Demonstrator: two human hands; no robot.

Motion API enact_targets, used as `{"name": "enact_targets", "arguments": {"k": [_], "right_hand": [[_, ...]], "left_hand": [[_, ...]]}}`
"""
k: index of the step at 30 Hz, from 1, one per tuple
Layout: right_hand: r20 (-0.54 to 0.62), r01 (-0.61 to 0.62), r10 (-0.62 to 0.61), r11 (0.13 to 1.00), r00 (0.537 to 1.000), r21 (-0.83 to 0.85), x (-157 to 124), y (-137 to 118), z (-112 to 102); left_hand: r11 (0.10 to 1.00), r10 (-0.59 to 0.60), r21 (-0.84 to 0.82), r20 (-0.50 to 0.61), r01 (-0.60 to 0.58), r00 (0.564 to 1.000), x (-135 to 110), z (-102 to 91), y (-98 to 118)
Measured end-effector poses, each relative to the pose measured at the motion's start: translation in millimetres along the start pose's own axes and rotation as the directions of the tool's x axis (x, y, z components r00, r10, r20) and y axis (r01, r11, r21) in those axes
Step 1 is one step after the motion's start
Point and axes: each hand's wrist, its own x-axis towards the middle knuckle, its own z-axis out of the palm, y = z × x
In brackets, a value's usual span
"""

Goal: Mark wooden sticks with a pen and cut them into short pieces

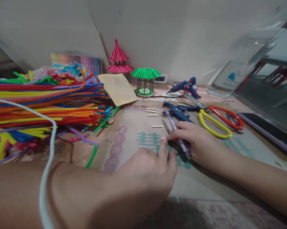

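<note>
In the middle of the board, the fingertips of my left hand (153, 168) and my right hand (198, 143) meet at a short pale stick (163, 138). The left fingers are curled together and press on it; part of the stick is hidden. A purple patterned pen (178, 135) lies slanted in my right hand, tip pointing up and away. Several similar short sticks (157, 126) lie just beyond the fingers. Behind the right hand is a blue-handled cutting tool (178, 111). Scissors (215, 133) with one yellow and one red handle lie to its right.
Bundles of coloured pipe cleaners (43, 105) fill the left side, with a pale cable (50, 149) crossing in front. At the back stand a green-roofed model pavilion (145, 74), a pink tower (119, 57) and a blue glue gun (185, 86). A phone (269, 132) and clear container (231, 76) are right.
</note>
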Motion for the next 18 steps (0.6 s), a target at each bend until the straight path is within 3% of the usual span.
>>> {"name": "enact_targets", "arguments": {"k": [4, 9, 13, 16, 18], "right_hand": [[0.009, -0.004, 0.004, 1.0, 1.0, 0.003, -0.6, 0.3, 0.6], [0.002, 0.008, -0.008, 1.0, 1.0, -0.001, -0.1, 1.1, 1.2], [-0.126, -0.005, 0.005, 1.0, 0.992, 0.0, -2.0, -2.3, -8.4], [-0.242, -0.085, 0.118, 0.986, 0.963, 0.141, -7.3, -7.4, -17.0], [-0.248, -0.125, 0.207, 0.942, 0.946, 0.311, -10.5, -10.6, -19.3]], "left_hand": [[0.997, -0.058, -0.039, 0.024, 0.059, 0.998, 2.1, -3.2, -2.9], [1.0, 0.017, -0.003, 0.014, -0.016, 1.0, 4.2, -5.8, -7.9], [0.999, 0.037, 0.014, 0.081, -0.039, 0.996, 4.6, -4.1, -8.0], [0.998, 0.035, 0.047, 0.056, -0.037, 0.998, 4.9, -0.7, -5.8], [0.998, 0.023, 0.065, 0.06, -0.027, 0.998, 5.9, 0.0, -4.6]]}}
